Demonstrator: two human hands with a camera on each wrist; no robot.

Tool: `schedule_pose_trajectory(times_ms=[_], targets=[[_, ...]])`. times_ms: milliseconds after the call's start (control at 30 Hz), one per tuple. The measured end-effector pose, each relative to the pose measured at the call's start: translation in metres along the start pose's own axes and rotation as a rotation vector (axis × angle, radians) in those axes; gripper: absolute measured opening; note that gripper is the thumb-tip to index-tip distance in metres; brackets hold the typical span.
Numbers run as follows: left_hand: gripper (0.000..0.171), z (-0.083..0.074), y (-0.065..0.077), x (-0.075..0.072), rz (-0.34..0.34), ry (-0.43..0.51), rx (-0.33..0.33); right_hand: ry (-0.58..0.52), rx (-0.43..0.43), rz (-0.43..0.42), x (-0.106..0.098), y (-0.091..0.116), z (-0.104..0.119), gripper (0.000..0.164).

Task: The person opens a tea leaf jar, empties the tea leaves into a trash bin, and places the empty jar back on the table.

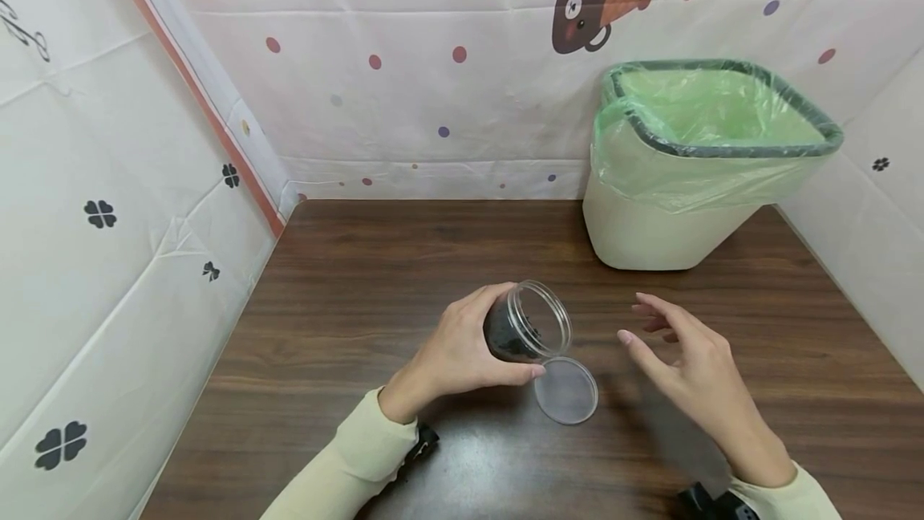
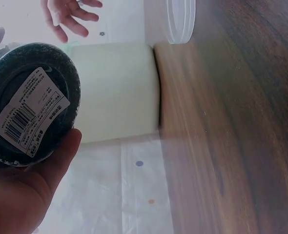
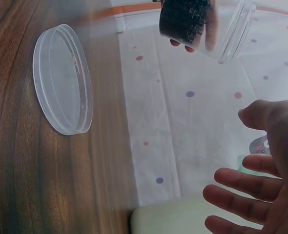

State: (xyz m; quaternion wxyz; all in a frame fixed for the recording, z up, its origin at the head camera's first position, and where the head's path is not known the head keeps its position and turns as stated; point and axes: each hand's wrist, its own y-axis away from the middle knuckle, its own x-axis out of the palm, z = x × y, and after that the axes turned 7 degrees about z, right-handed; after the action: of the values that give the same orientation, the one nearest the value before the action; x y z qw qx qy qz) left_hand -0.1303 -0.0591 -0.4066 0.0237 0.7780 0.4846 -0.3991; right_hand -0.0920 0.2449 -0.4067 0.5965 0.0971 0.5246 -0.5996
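My left hand [image 1: 462, 347] grips a clear plastic jar [image 1: 530, 319] round its side and holds it tilted, the open mouth facing right. Dark, shredded dry bits [image 3: 185, 18] fill the lower part of the jar. In the left wrist view a barcode label [image 2: 32, 112] shows on its base. Below the jar's mouth a clear round lid [image 1: 566, 392] lies on the table, its rim upward in the right wrist view. To the right, my right hand [image 1: 693, 359] hovers with nothing in it, thumb and fingers spread apart.
A cream trash bin [image 1: 650, 223] with a green liner bag [image 1: 722, 107] stands at the table's back right. The brown wooden table [image 1: 346, 287] meets a patterned white sheet [image 1: 325, 103] at the back and sides.
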Motion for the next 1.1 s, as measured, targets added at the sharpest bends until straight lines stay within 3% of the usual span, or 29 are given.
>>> schedule_pose_trajectory(times_ms=[600,1100], targets=[[0.084,-0.004,-0.006,0.002,-0.017,0.016,0.014,-0.042,0.043,-0.044,-0.010,-0.001,0.000,0.056],[0.079,-0.007,-0.010,0.004,-0.037,0.078,-0.016,-0.060,0.045,-0.115,-0.016,-0.007,0.000,0.056]])
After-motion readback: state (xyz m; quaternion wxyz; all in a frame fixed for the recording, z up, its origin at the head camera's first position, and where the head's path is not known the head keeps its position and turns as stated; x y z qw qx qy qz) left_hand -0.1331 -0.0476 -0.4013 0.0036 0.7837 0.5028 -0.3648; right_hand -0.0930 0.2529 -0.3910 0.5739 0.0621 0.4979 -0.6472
